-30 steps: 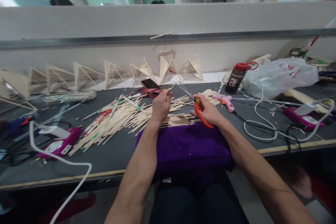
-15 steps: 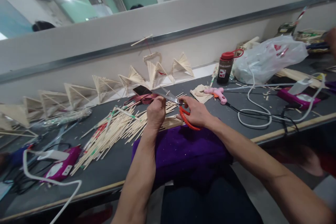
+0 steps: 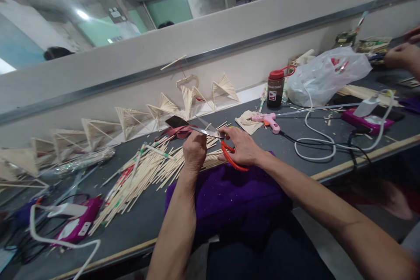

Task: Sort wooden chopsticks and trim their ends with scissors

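My right hand (image 3: 241,145) is closed on scissors (image 3: 232,166) with orange-red handles. Their blades point left and stand parted, reaching over the top of my left hand (image 3: 194,151). That hand is closed in a fist; whatever its fingers grip is hidden from me. Under and left of it, a heap of thin pale wooden sticks (image 3: 144,179) lies on the dark table, some with green or red marks. A purple cloth (image 3: 243,201) is spread at the table edge below both wrists.
Fan-shaped stick models (image 3: 126,120) line the wall. Rightward lie a pink glue gun (image 3: 267,120), a red-capped bottle (image 3: 275,89), a plastic bag (image 3: 324,74) and a magenta power strip (image 3: 364,120) with cables. Another magenta strip (image 3: 78,218) sits left. Another person's hand (image 3: 402,54) shows far right.
The scissor blades have spread wider apart. My hands stay in nearly the same place, while the view has shifted slightly and the other person's hand has come further into sight.
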`<state>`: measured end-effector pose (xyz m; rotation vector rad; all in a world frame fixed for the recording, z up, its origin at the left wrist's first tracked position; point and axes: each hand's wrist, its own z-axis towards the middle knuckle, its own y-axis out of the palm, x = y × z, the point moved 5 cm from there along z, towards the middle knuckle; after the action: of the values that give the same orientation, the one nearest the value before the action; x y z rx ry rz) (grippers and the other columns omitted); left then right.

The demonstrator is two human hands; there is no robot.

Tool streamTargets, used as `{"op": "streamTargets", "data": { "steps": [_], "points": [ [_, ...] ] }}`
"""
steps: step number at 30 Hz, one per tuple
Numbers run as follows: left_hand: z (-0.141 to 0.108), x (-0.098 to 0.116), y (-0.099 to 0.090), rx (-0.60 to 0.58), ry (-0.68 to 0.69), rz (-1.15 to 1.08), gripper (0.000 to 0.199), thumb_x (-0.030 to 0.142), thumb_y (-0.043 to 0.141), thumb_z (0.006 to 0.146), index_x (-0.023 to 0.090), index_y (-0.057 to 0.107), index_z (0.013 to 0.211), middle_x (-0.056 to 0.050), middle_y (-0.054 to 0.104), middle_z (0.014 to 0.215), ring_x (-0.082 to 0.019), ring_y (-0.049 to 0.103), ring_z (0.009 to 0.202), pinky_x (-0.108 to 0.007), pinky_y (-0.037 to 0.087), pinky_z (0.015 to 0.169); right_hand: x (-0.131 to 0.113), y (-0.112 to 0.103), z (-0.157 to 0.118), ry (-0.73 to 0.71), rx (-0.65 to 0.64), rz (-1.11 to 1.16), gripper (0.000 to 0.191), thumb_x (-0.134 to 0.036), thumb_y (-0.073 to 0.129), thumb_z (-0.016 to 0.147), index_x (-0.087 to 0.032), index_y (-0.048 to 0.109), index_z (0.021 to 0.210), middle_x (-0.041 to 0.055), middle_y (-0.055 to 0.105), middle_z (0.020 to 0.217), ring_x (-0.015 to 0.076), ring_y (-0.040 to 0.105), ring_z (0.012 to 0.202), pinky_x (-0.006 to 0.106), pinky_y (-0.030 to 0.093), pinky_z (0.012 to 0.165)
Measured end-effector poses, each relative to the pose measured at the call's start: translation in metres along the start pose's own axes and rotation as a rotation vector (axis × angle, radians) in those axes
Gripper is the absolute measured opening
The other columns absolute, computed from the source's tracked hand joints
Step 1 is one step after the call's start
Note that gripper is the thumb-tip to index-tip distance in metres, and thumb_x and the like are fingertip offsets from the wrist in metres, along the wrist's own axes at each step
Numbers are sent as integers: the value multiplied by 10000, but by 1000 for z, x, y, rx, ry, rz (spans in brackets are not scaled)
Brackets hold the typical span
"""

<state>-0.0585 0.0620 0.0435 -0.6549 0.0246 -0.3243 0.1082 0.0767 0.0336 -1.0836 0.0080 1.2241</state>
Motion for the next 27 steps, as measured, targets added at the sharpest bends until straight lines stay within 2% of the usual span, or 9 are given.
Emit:
{"op": "streamTargets", "data": {
  "steps": [10,18,27],
  "points": [
    [-1,1,-1,28,34,21,187,247,399,879,193,573,836,-79,617,786,-178,574,737,-271,373,655,-1,0,-1,-18,46,14,704,-514,678,615,-211,429,1199,78,549,1080,232,500,978,403,361,878],
    [-1,5,1,6,68,94,177,257,401,881,188,553,823,-63,596,730,-166,545,665,-268,337,604,-5,-2,-2,-22,41,65,676,-449,693,629,-203,428,1200,58,557,1066,200,511,936,357,390,862],
    [-2,14,2,84,196,211,189,235,394,894,158,544,807,-53,588,688,-156,533,616,-260,311,561,2,3,-2,67,-47,102,620,-471,619,713,-197,444,1241,54,567,1018,161,516,826,306,420,764]
  ]
}}
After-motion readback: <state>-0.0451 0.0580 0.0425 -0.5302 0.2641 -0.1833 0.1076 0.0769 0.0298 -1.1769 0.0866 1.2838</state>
